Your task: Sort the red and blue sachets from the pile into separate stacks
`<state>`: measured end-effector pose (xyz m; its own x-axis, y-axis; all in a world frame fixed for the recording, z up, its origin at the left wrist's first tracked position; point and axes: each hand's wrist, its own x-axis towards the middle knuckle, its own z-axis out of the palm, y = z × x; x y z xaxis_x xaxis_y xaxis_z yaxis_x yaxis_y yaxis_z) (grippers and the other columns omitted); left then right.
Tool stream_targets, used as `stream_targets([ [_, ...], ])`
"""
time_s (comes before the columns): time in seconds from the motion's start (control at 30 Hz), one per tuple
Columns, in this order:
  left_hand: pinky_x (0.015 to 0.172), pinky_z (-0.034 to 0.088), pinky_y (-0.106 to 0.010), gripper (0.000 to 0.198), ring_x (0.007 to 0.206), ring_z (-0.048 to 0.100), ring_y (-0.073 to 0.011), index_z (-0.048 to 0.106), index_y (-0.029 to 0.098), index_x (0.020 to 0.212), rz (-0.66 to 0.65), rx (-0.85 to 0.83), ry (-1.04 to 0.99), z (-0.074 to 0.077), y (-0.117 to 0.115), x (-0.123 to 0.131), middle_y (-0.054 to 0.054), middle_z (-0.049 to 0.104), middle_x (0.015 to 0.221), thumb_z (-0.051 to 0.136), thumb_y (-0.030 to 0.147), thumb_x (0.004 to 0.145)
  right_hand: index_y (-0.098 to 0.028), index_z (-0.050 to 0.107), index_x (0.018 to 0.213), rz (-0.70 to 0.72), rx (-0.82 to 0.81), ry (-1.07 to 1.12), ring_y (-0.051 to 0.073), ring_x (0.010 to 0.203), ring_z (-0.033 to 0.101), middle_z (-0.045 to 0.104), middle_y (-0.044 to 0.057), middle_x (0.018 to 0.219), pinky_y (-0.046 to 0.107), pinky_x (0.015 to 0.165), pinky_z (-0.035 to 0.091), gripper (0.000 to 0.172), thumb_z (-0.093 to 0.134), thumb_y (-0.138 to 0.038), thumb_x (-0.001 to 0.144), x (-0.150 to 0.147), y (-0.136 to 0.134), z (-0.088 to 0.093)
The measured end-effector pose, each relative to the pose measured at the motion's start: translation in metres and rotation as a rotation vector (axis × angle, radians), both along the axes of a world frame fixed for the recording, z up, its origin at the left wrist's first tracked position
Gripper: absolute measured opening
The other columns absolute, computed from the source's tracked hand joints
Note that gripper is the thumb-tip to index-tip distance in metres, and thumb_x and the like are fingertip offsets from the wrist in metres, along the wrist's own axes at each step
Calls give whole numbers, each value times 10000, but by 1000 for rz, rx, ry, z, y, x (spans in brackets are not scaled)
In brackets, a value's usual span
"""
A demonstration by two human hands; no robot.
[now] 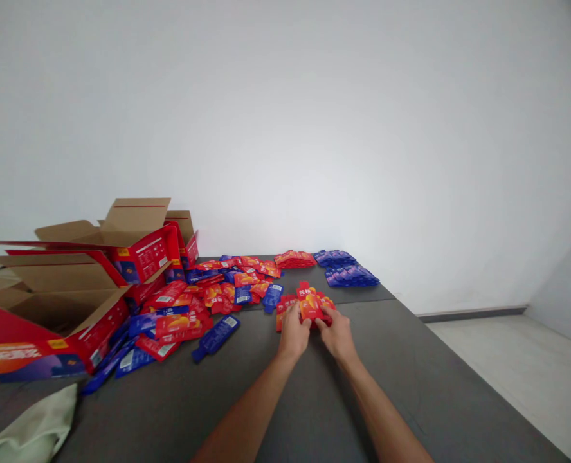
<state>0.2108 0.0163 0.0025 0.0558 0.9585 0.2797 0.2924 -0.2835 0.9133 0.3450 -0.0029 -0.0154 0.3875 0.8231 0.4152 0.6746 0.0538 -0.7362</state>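
Observation:
Both of my hands meet over a small bunch of red sachets (308,303) on the grey table (411,379). My left hand (292,334) grips the bunch from the left with its fingers curled. My right hand (337,333) closes on it from the right. One sachet stands upright between them. A loose heap of red and blue sachets (203,302) lies to the left. A single blue sachet (217,337) lies near my left hand.
Open red cardboard boxes (73,283) stand at the left. A neat red stack (295,259) and blue stacks (346,270) sit at the far edge by the white wall. A pale cloth (35,431) lies at the near left. The table's right edge drops to the floor (517,373).

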Motion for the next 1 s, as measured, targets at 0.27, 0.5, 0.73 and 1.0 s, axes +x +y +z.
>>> stream_targets([
  [0.27,1066,274,-473,585,1315,363,-328,490,194,1367,119,-18,505,-10,7,42,-141,509,1381,573,206,788,-208,707,1132,-116,-159,-99,316,1215,484,598,100,1296,446,1025,363,377,587,-236,776,30,5,-12],
  [0.5,1072,212,-509,454,1312,319,-351,561,195,1287,128,28,695,-15,5,49,-149,481,1401,539,284,842,-221,712,1133,-134,-162,-101,320,1205,470,607,105,1277,437,1000,372,370,561,-240,796,31,9,-24],
  [0.73,1072,219,-504,456,1331,303,-361,555,170,1301,112,86,725,-12,0,47,-161,455,1439,510,308,869,-195,683,1170,-116,-167,-127,317,1211,476,594,126,1286,440,1010,357,391,527,-257,817,31,9,-25],
  [1.0,1079,239,-471,445,1310,346,-331,566,182,1290,156,106,703,-6,-9,21,-136,491,1409,513,294,862,-203,632,1242,-152,-121,-209,336,1214,442,548,117,1337,447,980,371,480,527,-206,773,6,-2,-6],
])
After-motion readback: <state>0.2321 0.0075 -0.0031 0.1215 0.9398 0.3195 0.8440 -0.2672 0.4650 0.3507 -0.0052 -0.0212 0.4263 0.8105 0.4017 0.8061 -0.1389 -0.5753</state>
